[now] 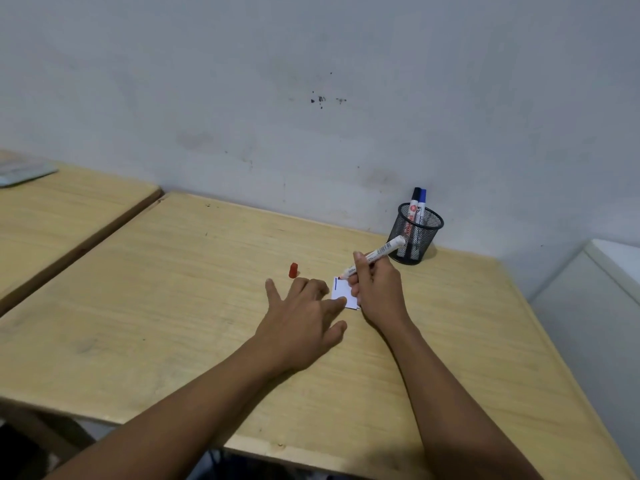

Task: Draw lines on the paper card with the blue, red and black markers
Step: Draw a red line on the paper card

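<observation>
A small white paper card [343, 289] lies on the wooden table [207, 306] and bears one blue line along its left edge. My left hand [304, 313] lies flat with fingers spread, one fingertip pressing the card's near left corner. My right hand [377, 289] grips the uncapped red marker [375, 253], whose tip touches the card's far left corner. The red cap [293, 270] stands on the table just beyond my left hand. The blue marker [421, 202] and the black marker [414, 202] stand capped in a black mesh cup [414, 237].
The mesh cup stands by the wall [311, 98] at the table's back right. A second wooden table [52, 209] adjoins on the left, with a flat grey object [20, 171] on it. A white surface [609, 271] lies to the right.
</observation>
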A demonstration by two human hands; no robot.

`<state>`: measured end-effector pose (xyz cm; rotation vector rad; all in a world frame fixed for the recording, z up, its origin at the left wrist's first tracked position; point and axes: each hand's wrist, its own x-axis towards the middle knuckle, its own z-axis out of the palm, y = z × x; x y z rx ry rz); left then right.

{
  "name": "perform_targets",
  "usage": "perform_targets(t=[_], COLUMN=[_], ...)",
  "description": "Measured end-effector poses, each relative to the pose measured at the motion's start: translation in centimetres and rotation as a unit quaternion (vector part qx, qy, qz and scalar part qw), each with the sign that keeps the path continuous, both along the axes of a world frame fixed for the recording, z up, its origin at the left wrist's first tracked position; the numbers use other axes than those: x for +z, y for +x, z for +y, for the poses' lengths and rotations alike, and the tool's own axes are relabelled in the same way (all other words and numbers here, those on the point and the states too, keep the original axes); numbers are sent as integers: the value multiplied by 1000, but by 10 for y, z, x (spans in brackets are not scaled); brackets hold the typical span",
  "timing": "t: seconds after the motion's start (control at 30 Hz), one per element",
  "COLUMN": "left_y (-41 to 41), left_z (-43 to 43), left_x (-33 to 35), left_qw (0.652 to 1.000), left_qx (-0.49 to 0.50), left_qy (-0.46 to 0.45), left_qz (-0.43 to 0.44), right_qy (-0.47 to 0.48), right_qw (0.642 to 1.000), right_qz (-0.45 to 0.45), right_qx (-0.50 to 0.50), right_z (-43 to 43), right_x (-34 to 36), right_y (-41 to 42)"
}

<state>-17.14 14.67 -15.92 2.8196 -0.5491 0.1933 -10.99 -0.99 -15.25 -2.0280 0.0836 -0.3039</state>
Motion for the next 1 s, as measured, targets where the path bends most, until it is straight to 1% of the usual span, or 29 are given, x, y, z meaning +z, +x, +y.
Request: perform_targets(t=[0.2,0.47,0.8,1.0], left_y=[0,1,2,2], left_z=[0,0,0,0], left_x=[0,1,-1,-2], left_qw=[1000,1000,1000,1000], left_qx=[0,1,-2,-1], left_qy=[-3,-8,-11,-2], left_qz=[2,6,0,2], right_qy=[-38,-27,-64,-59], right_qw=[999,1000,998,998], right_qz=[-6,1,2,7], right_qx=[-3,3,13,21], right_z=[0,-1,-1,0], right_x=[-1,2,3,3], right_y=[1,0,3,2])
